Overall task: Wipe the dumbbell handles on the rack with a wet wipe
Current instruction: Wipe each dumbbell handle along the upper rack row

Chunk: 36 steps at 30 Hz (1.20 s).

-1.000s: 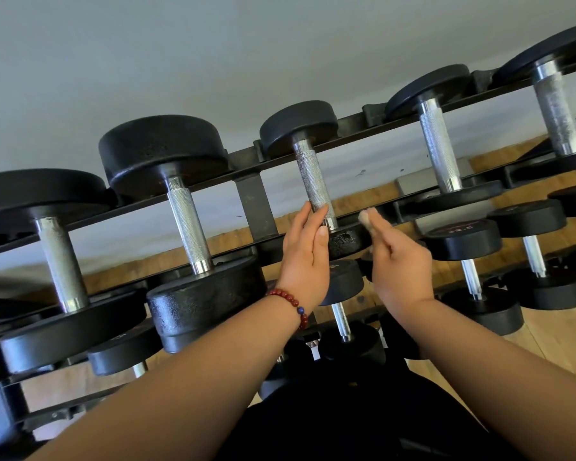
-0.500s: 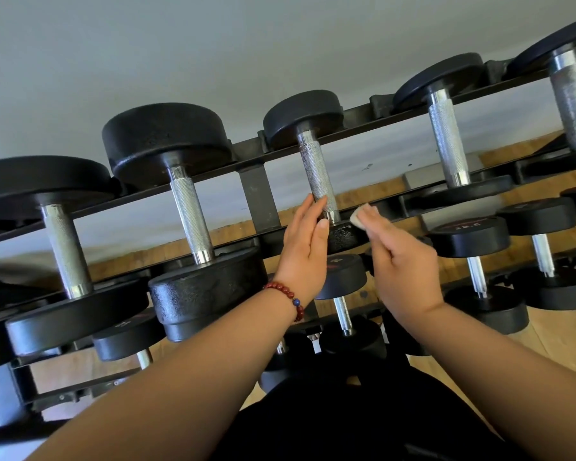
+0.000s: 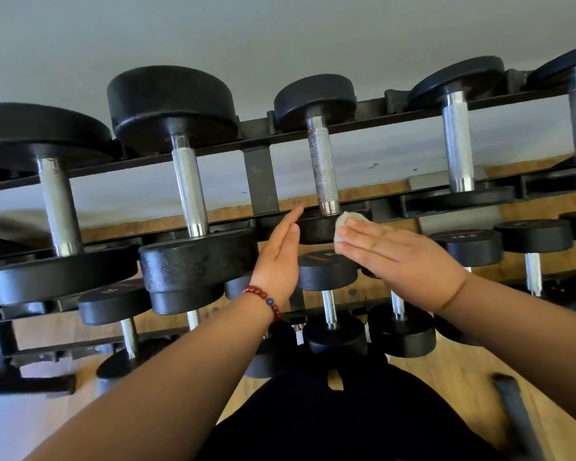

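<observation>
One gap: left hand (image 3: pixel 277 258); right hand (image 3: pixel 400 255); wipe (image 3: pixel 344 223)

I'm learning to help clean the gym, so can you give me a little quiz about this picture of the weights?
1. True or false: the crumpled white wet wipe is under the fingers of the left hand.
2. Which wrist wears the red bead bracelet? A left, B right, C neither.
3. Fill in: the wipe is beside the ___ end of the dull knurled steel dumbbell handle.
Key: 1 false, it is under the right hand. 2 A. 3 lower.
</observation>
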Each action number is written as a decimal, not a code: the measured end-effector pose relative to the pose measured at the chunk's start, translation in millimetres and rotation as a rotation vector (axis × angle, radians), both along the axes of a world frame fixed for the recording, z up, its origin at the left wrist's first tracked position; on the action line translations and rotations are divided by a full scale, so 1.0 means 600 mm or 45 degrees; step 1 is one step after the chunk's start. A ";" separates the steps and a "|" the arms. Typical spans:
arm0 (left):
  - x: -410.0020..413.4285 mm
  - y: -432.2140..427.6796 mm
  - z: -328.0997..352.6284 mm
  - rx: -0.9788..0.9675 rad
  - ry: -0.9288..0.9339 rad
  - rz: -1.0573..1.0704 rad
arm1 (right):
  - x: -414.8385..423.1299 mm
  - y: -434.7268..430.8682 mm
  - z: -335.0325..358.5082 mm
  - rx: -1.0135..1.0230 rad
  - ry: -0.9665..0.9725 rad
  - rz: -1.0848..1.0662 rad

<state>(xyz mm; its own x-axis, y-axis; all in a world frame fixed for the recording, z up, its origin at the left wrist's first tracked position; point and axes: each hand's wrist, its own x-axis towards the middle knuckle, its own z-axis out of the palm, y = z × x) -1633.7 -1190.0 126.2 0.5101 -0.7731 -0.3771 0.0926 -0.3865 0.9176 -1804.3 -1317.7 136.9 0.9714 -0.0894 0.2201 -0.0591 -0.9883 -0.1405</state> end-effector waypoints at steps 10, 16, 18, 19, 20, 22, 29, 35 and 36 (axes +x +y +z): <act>-0.002 -0.008 -0.020 -0.140 0.250 0.266 | 0.072 -0.022 0.037 -0.111 0.076 0.358; -0.005 -0.009 -0.024 -0.127 0.239 0.316 | 0.092 -0.026 0.020 -0.080 0.071 0.363; -0.005 -0.011 -0.023 -0.136 0.234 0.312 | 0.101 -0.025 0.014 -0.035 0.069 0.365; -0.004 -0.011 -0.023 -0.133 0.226 0.301 | 0.095 -0.030 0.013 -0.034 0.079 0.381; -0.004 -0.010 -0.023 -0.126 0.208 0.285 | 0.082 -0.038 0.013 -0.039 0.087 0.407; -0.005 -0.007 -0.023 -0.105 0.162 0.249 | 0.049 -0.055 0.015 -0.042 0.078 0.456; -0.014 -0.011 -0.015 -0.114 0.197 0.348 | 0.092 -0.032 0.003 -0.006 0.009 0.468; -0.020 -0.013 -0.012 -0.122 0.175 0.379 | 0.036 -0.061 0.001 -0.012 0.009 0.468; -0.024 -0.013 -0.011 -0.107 0.152 0.383 | 0.032 -0.064 0.002 -0.035 0.000 0.470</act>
<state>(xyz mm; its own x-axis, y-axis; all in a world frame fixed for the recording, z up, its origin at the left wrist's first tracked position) -1647.9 -1197.8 119.4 0.6761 -0.6257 -0.3892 0.2999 -0.2488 0.9209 -1784.8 -1356.1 138.0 0.9371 0.2728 0.2177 0.3019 -0.9466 -0.1134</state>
